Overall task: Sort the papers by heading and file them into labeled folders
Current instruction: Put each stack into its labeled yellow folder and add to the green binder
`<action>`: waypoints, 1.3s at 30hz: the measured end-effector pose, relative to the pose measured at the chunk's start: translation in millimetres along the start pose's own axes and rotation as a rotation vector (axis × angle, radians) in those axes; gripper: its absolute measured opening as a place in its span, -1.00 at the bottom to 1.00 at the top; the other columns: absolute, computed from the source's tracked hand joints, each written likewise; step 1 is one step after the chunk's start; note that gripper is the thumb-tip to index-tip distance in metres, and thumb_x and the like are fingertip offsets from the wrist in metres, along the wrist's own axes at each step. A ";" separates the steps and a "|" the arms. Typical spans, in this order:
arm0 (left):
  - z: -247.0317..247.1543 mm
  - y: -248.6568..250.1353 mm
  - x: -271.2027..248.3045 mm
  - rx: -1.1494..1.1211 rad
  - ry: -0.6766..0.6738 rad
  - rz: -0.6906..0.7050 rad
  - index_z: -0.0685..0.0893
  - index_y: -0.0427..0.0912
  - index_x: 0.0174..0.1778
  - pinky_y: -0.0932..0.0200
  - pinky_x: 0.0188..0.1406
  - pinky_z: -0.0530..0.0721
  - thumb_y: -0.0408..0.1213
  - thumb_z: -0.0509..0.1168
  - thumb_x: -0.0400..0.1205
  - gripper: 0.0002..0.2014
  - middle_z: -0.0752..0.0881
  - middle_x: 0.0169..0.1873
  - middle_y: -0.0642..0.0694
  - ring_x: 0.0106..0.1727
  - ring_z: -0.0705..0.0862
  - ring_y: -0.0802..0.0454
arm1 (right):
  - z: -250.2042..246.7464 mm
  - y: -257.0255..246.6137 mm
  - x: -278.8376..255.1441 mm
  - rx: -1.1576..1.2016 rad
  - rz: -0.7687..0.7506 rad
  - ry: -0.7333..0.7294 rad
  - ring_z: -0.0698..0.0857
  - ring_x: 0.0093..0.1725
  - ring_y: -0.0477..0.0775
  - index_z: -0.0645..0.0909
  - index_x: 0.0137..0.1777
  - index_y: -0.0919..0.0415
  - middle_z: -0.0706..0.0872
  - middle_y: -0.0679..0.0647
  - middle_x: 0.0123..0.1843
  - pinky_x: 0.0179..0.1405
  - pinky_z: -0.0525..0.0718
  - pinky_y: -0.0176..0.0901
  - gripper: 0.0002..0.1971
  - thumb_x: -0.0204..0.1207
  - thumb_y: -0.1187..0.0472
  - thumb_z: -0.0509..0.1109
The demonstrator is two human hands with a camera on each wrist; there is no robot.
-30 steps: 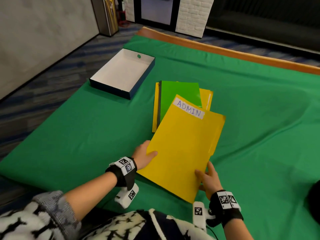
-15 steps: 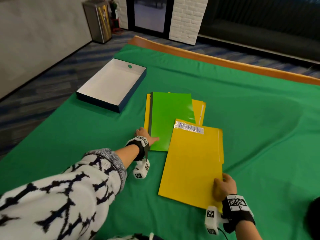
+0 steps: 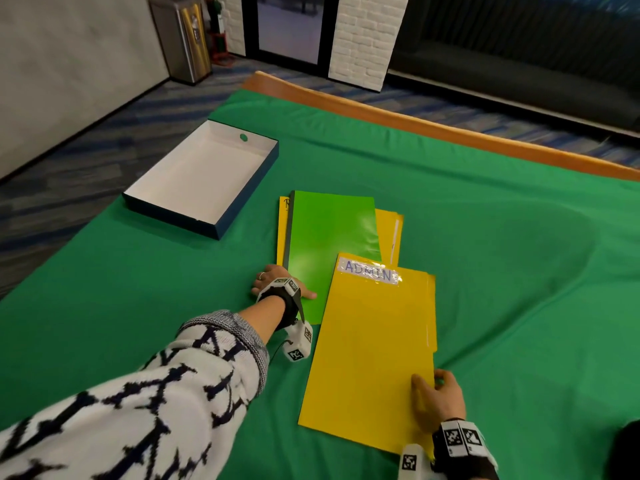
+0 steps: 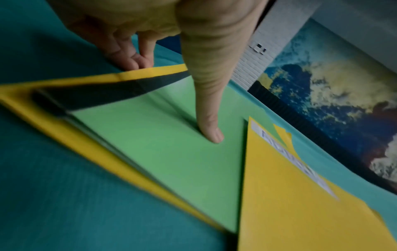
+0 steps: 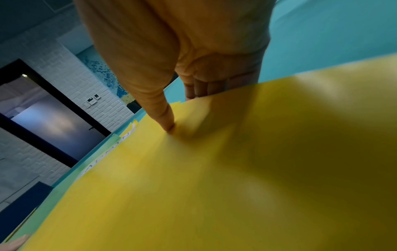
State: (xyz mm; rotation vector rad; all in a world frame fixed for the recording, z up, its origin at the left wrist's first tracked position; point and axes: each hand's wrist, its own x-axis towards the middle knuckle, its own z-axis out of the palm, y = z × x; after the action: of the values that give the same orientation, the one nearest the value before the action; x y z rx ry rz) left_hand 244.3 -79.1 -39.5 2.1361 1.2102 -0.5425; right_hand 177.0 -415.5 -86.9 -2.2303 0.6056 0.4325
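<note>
Fingers of the right hand are tucked under the yellow card folder labelled ADMIN at five o'clock, thumb on top; left hand pinches the glossy green folder. Lower yellow folders are mostly hidden.

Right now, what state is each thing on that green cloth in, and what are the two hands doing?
ADMIN folder: closed, its top corner overlapping the green folder.
Green folder: closed, lying on yellow folders.
Box: open, nothing seen inside.
Left hand: thumb on green folder, fingers at the pile's edge.
Right hand: pinches ADMIN folder's near right edge.
</note>
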 end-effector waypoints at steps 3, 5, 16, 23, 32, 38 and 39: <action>-3.2 1.6 6.8 -0.122 -0.054 0.045 0.13 -0.24 0.56 -0.18 0.46 0.38 0.09 0.60 0.22 0.12 0.26 0.54 -0.29 0.55 0.25 -0.26 | 1.6 4.9 2.5 -0.002 -0.019 0.001 0.67 0.13 0.27 0.49 0.29 0.24 0.66 0.25 0.27 0.24 0.60 0.19 -0.53 0.44 0.09 0.48; -2.9 3.8 10.4 -0.285 -0.056 0.106 0.06 -0.25 0.60 -0.17 0.46 0.36 0.00 0.57 0.32 0.07 0.25 0.56 -0.26 0.56 0.26 -0.25 | 2.7 8.8 5.3 0.006 -0.022 -0.004 0.67 0.13 0.25 0.49 0.27 0.20 0.66 0.22 0.26 0.23 0.61 0.23 -0.55 0.45 0.07 0.47; -38.7 29.1 -13.5 -0.427 0.036 0.391 0.05 -0.14 0.62 -0.13 0.52 0.31 -0.31 0.52 0.42 -0.04 0.23 0.58 -0.16 0.58 0.22 -0.20 | 0.1 7.4 3.5 0.023 -0.059 -0.008 0.67 0.14 0.27 0.50 0.23 0.22 0.67 0.24 0.24 0.22 0.60 0.24 -0.62 0.47 0.14 0.47; -106.8 55.3 -71.4 -0.501 0.384 0.702 0.14 -0.21 0.60 0.00 0.50 0.28 -0.30 0.47 0.48 -0.16 0.30 0.56 -0.20 0.56 0.29 -0.17 | -2.8 1.9 5.2 -0.013 -0.022 0.007 0.64 0.19 0.33 0.49 0.28 0.31 0.64 0.31 0.28 0.24 0.57 0.19 -0.56 0.46 0.17 0.48; -85.3 38.2 -73.1 -0.862 0.091 0.591 0.26 -0.13 0.54 -0.20 0.47 0.41 0.03 0.60 0.14 0.06 0.40 0.50 -0.14 0.50 0.40 -0.13 | -10.1 -4.1 4.3 0.104 0.014 -0.059 0.62 -0.06 0.22 0.53 0.21 0.27 0.61 0.19 0.05 0.03 0.65 0.13 -0.72 0.53 0.24 0.40; 6.1 -29.2 -76.1 -0.572 -0.224 0.460 0.19 -0.25 0.58 -0.02 0.51 0.33 -0.08 0.60 0.30 0.01 0.34 0.51 -0.11 0.51 0.34 -0.10 | -15.1 -2.8 8.2 0.411 0.210 -0.088 0.45 -0.39 0.06 0.59 -0.15 0.22 0.50 0.11 -0.40 -0.38 0.53 -0.17 -0.66 0.67 0.00 0.16; 15.6 -36.8 -72.8 -0.520 -0.242 0.422 0.12 -0.27 0.60 0.01 0.51 0.28 -0.17 0.56 0.38 -0.03 0.28 0.55 -0.15 0.55 0.29 -0.11 | -15.0 -2.7 9.0 0.485 0.250 -0.129 0.51 -0.31 0.12 0.59 -0.16 0.23 0.57 0.18 -0.34 -0.27 0.61 -0.02 -0.56 0.66 -0.11 0.10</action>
State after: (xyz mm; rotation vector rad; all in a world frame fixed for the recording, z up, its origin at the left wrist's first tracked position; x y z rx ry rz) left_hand 175.5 -120.1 -17.5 1.7429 0.6465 -0.2505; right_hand 187.6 -427.8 -80.0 -1.6619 0.8259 0.4908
